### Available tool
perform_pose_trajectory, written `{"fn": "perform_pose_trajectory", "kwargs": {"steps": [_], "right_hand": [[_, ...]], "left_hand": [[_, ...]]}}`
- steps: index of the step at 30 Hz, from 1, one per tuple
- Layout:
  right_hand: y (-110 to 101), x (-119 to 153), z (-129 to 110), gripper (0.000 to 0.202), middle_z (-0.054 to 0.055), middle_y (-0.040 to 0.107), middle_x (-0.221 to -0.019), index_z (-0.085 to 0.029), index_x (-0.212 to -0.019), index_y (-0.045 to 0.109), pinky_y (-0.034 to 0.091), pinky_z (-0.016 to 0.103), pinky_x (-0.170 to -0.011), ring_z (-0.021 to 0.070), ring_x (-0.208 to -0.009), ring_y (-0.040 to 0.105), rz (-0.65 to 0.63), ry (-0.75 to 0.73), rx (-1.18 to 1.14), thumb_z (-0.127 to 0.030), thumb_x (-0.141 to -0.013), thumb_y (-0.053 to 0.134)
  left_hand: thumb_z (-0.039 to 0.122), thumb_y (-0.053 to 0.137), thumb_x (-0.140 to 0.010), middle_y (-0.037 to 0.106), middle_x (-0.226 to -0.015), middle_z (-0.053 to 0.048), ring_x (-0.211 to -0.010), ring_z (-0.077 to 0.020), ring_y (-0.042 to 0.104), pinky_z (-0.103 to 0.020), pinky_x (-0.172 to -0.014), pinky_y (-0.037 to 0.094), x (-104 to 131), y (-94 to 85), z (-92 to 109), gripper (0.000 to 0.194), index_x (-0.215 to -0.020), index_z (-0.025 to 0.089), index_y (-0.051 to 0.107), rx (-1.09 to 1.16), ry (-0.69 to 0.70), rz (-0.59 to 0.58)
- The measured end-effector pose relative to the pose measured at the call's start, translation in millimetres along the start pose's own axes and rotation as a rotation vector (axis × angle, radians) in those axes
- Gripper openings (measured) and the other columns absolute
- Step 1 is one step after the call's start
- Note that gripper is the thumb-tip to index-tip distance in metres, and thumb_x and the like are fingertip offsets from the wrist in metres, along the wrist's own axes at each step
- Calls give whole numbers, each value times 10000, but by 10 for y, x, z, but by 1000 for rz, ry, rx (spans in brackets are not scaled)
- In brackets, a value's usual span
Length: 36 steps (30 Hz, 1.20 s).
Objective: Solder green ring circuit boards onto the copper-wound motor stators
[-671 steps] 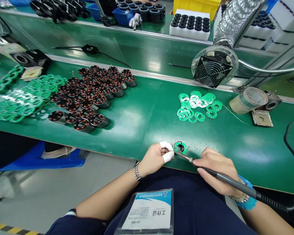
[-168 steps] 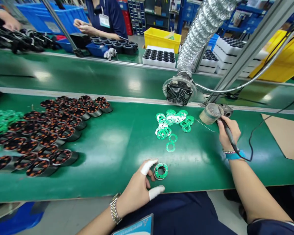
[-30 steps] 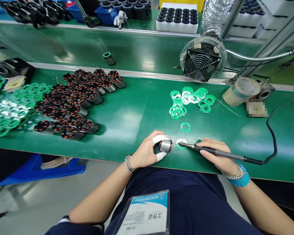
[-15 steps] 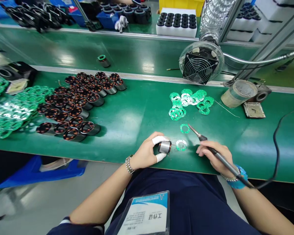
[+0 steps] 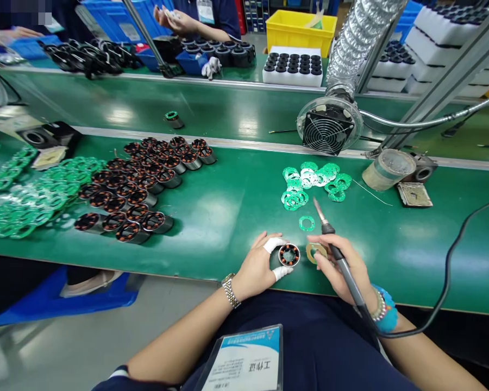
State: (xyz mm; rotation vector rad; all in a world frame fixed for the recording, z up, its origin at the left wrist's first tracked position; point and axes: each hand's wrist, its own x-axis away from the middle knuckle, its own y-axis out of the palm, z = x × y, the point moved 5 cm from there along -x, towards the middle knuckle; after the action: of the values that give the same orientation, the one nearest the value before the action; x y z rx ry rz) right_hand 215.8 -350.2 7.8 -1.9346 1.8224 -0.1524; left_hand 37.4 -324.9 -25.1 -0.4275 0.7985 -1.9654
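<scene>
My left hand (image 5: pixel 264 263), with white finger cots on the thumb and a finger, grips a motor stator (image 5: pixel 289 255) by its sides, its copper-wound open end facing up. In my right hand (image 5: pixel 344 266) lies a soldering iron (image 5: pixel 343 266), its tip pointing away from me over the bench. The thumb and forefinger of that same hand also pinch a ring-shaped circuit board (image 5: pixel 311 253), tan face showing, just right of the stator. One green ring board (image 5: pixel 307 223) lies flat beyond it, and a loose pile of ring boards (image 5: pixel 295 198) sits farther back.
Rows of stators (image 5: pixel 138 184) stand at the left, beside sheets of green boards (image 5: pixel 36 195). A fume fan (image 5: pixel 327 130) hangs at the back. Right of the pile are a round tub (image 5: pixel 388 169) and an iron stand (image 5: pixel 415 193). Co-workers' hands (image 5: pixel 177 20) show across the bench.
The stator has turned from lying sideways to open end up. My right hand has moved left and picked up the near ring board, now tan side showing. The view has tilted up.
</scene>
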Motion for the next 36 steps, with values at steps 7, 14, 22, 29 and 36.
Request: {"fn": "perform_pose_trajectory", "kwargs": {"steps": [7,14,22,29,36], "right_hand": [[40,-113,-23,370,66,634,-1077,-268,-1108,477,529,346,-799,192,-949,622,-200,28,-320,-337,-785,643],[174,-179,-174,394,85,621,-1042,-212,-1181,462,515,317,-810,193,-908,618,-191,-202,245,-277,-819,603],[453,-300,-153,440,51,590,-967,-217,-1094,475,500,304,-777,175,-869,576,-362,-302,126,-402,-745,667],[439,-329,-68,453,51,590,-909,-200,-1083,485,488,299,-730,168,-815,555,-405,-324,141,-427,-736,667],[437,-351,-55,479,56,582,-910,-197,-1097,468,489,303,-721,169,-801,547,-431,-341,132,-425,-730,674]], "left_hand": [[462,734,-614,575,-1176,-168,-1154,-296,506,-539,-1059,262,14,11,-11,588,-1062,150,515,-50,-42,76],[429,720,-642,606,-1104,-147,-1076,-287,549,-536,-1007,337,22,-6,-2,496,-1025,161,552,-65,22,154],[333,719,-640,645,-971,-89,-934,-250,607,-521,-1020,338,55,-14,14,478,-1038,167,514,6,-8,190],[235,556,-810,687,-983,-50,-935,-184,630,-350,-921,457,102,-200,-147,186,-982,200,618,154,22,-5],[282,601,-789,694,-810,-37,-747,-149,630,-266,-718,490,-75,-289,-63,134,-823,192,694,314,53,-45]]}}
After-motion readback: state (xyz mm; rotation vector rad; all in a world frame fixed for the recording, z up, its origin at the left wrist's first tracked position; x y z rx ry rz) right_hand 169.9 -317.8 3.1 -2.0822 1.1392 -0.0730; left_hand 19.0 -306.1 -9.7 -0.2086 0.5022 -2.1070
